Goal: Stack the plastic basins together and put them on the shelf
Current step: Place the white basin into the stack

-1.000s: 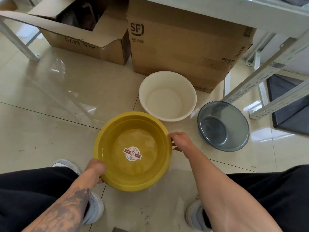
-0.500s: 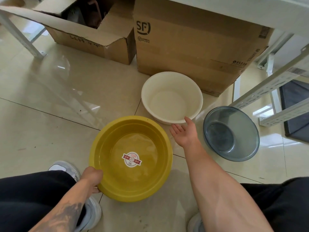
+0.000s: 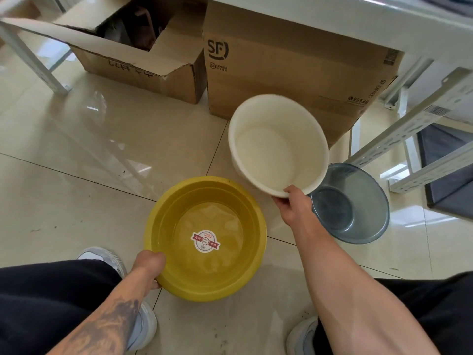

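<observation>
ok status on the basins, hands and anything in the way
Left hand grips yellow basin rim. Right hand holds white basin tilted up. Grey basin on floor, untouched. Nothing blocking.

Three plastic basins — one yellow basin (image 3: 206, 238), one white basin (image 3: 277, 146), one grey translucent basin (image 3: 350, 203). Two cardboard boxes — an open box (image 3: 143, 62), a closed SF box (image 3: 294, 70). Two hands, two shoes.

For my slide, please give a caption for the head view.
Right hand tilts the white basin up by its rim; left hand grips the yellow basin.
</observation>
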